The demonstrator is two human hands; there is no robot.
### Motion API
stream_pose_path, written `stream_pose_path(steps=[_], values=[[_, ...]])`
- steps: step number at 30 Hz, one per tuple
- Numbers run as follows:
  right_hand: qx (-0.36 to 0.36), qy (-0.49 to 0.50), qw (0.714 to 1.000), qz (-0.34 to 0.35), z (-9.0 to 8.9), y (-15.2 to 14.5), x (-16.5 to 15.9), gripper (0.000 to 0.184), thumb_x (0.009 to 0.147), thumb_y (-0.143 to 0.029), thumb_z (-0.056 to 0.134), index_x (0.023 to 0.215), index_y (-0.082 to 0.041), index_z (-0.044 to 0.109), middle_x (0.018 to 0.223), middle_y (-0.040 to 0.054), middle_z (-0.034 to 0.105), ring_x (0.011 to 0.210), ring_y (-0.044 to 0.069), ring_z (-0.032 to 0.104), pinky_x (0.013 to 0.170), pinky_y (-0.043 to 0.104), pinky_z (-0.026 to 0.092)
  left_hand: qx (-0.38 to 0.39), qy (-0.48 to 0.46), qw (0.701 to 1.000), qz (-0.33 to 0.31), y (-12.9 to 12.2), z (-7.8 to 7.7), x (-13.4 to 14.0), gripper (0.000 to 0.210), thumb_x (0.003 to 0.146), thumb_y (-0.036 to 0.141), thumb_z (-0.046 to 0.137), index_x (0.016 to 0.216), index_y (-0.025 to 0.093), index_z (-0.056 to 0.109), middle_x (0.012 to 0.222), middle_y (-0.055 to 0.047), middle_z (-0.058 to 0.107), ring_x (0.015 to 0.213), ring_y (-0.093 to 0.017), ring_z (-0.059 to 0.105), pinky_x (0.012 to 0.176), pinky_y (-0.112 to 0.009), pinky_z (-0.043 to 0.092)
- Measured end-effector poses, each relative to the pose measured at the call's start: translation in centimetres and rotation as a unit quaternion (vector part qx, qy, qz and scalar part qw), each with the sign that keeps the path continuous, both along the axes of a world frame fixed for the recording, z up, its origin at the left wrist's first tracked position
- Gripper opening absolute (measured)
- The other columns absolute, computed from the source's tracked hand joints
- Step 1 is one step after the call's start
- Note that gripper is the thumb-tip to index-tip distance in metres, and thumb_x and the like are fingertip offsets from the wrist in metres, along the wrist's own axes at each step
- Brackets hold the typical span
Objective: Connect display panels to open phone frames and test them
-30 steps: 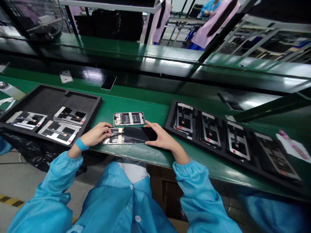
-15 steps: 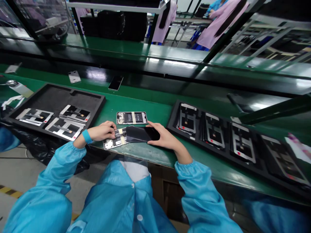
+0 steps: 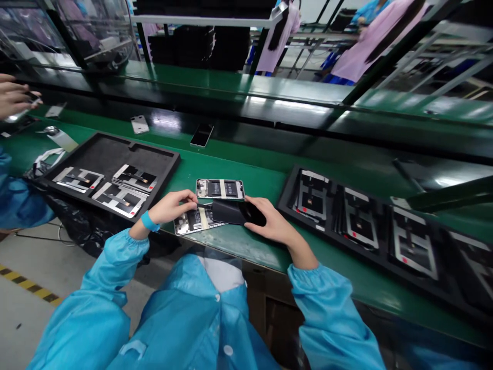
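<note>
My right hand [image 3: 269, 221] grips a dark phone screen [image 3: 231, 211] by its right end, thumb and fingers on opposite edges. The screen overlaps the right part of an open phone body [image 3: 188, 222], which lies near the bench's front edge with a battery and a strip of pale tape showing. At that body's upper edge, my left hand [image 3: 174, 205] has its fingers pinched together; what is between them is hidden. A blue band circles the left wrist. Just behind lies a second open phone body [image 3: 219, 188], also taped across its battery.
A black foam tray [image 3: 154, 149] with stacked screen parts stands on the left. Another long tray [image 3: 287, 198] of screen parts runs along the right. Farther back lie a dark phone [image 3: 202, 135] and a pale plate [image 3: 139, 124]. A co-worker's hand [image 3: 15, 97] is at far left.
My left hand has shifted from over the lower phone body to its upper edge. The screen in my right hand has tilted a little. A co-worker's hand and sleeve have appeared at left.
</note>
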State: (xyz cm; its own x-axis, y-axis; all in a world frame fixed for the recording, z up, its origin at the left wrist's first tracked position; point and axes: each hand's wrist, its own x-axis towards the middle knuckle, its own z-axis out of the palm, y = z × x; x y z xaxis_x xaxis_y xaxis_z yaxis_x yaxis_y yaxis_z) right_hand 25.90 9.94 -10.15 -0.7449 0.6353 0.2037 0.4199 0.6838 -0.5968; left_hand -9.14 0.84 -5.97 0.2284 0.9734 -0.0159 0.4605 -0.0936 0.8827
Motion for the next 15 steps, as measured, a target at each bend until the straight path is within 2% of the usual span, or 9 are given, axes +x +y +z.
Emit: stream_pose_path(steps=[3, 5, 8, 10, 12, 14, 15], values=[[0.049, 0.036, 0.998, 0.005, 0.5, -1.2, -2.6, 0.054, 0.094, -0.043, 0.067, 0.143, -0.026, 0.053, 0.134, 0.0137, 0.062, 0.127, 0.033, 0.056, 0.109, 0.057, 0.046, -0.002, -0.042, 0.999, 0.008, -1.1, -0.3, 0.6, 0.029, 0.094, 0.046, 0.059, 0.096, 0.018, 0.066, 0.095, -0.006, 0.074, 0.092, -0.021, 0.069, 0.082, -0.032, 0.054], [0.064, 0.05, 0.996, 0.037, 0.8, -2.2, -5.5, 0.047, 0.096, -0.044, 0.065, 0.137, -0.025, 0.058, 0.132, 0.0131, 0.065, 0.126, 0.031, 0.058, 0.109, 0.055, 0.046, 0.002, -0.058, 0.998, 0.015, -1.5, -0.4, 0.9, 0.03, 0.094, 0.046, 0.06, 0.096, 0.017, 0.066, 0.097, -0.007, 0.074, 0.092, -0.021, 0.069, 0.083, -0.032, 0.054], [0.047, 0.057, 0.992, 0.102, 0.7, -2.9, -9.9, 0.039, 0.099, -0.044, 0.06, 0.131, -0.022, 0.063, 0.125, 0.0118, 0.07, 0.119, 0.029, 0.063, 0.105, 0.051, 0.048, 0.013, -0.066, 0.998, 0.02, -1.8, -0.5, 0.8, 0.03, 0.094, 0.046, 0.06, 0.098, 0.016, 0.067, 0.098, -0.007, 0.074, 0.094, -0.021, 0.069, 0.085, -0.031, 0.055], [0.025, 0.064, 0.991, 0.117, 0.5, -2.8, -11.8, 0.032, 0.103, -0.041, 0.054, 0.124, -0.021, 0.068, 0.115, 0.0105, 0.074, 0.108, 0.027, 0.067, 0.098, 0.048, 0.052, 0.02, -0.057, 0.998, 0.026, -2.1, -0.5, 0.5, 0.029, 0.096, 0.044, 0.058, 0.099, 0.017, 0.066, 0.097, -0.006, 0.073, 0.095, -0.021, 0.069, 0.085, -0.031, 0.055], [-0.001, 0.071, 0.992, 0.106, 0.2, -2.4, -12.5, 0.031, 0.104, -0.04, 0.051, 0.118, -0.022, 0.072, 0.108, 0.009, 0.076, 0.1, 0.026, 0.07, 0.093, 0.045, 0.055, 0.034, -0.03, 0.998, 0.037, -2.7, -0.7, 0.0, 0.028, 0.098, 0.043, 0.055, 0.105, 0.017, 0.064, 0.102, -0.007, 0.072, 0.098, -0.022, 0.069, 0.088, -0.032, 0.055], [-0.031, 0.087, 0.993, 0.08, 0.1, -2.0, -12.1, 0.03, 0.103, -0.041, 0.054, 0.116, -0.023, 0.074, 0.109, 0.0084, 0.077, 0.099, 0.025, 0.072, 0.092, 0.043, 0.056, 0.065, 0.027, 0.997, 0.037, -3.5, -1.4, -0.5, 0.035, 0.098, 0.044, 0.057, 0.122, 0.018, 0.059, 0.12, -0.011, 0.069, 0.114, -0.025, 0.066, 0.1, -0.038, 0.053], [-0.046, 0.097, 0.992, 0.065, 0.0, -1.7, -11.6, 0.03, 0.101, -0.043, 0.057, 0.115, -0.023, 0.074, 0.11, 0.0084, 0.077, 0.099, 0.025, 0.072, 0.092, 0.042, 0.056, 0.083, 0.067, 0.994, 0.029, -4.0, -1.8, -0.6, 0.046, 0.096, 0.046, 0.062, 0.132, 0.018, 0.054, 0.132, -0.013, 0.063, 0.125, -0.028, 0.06, 0.108, -0.042, 0.049]])
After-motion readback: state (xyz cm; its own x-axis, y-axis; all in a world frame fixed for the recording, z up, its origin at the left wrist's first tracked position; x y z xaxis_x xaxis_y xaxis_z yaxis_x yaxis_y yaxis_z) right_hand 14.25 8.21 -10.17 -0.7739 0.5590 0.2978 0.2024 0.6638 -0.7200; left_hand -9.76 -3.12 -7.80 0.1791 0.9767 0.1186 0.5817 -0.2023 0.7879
